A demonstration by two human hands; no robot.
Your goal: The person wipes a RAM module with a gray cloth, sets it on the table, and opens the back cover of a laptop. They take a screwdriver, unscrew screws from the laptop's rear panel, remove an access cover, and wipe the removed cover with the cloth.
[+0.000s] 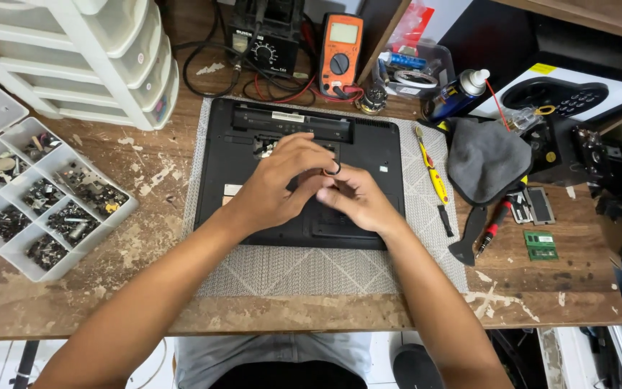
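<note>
A person's two bare hands met over an upturned black laptop (253, 155) that lay bottom-side up on a pale patterned mat (311, 270) in the middle of a worn wooden workbench (109, 302). The left hand (275, 184) rested across the centre of the laptop's underside, its fingers curled loosely downward; whether they gripped anything could not be made out. The right hand (358, 198) lay just beside it, touching it, fingers bent inward — a dark ring (333, 169) showed on one finger, and what, if anything, the fingertips pinched was hidden.

To the left of the mat sat a compartmented parts tray (44, 198) filled with small screws and metal pieces, with a white drawer unit (88, 57) behind it. Along the back edge of the bench stood a black soldering station (264, 36) and an orange multimeter (341, 50), their cables trailing beside them.

On the right edge of the mat lay a yellow-handled tool (432, 169), and just beyond it a folded grey cloth (485, 158), a blue spray can (455, 94) with a white cap, a red-and-black screwdriver (494, 223) and a black pry tool (468, 238). Two green memory modules (541, 245) rested near the bench's right end — well apart from the hands.
</note>
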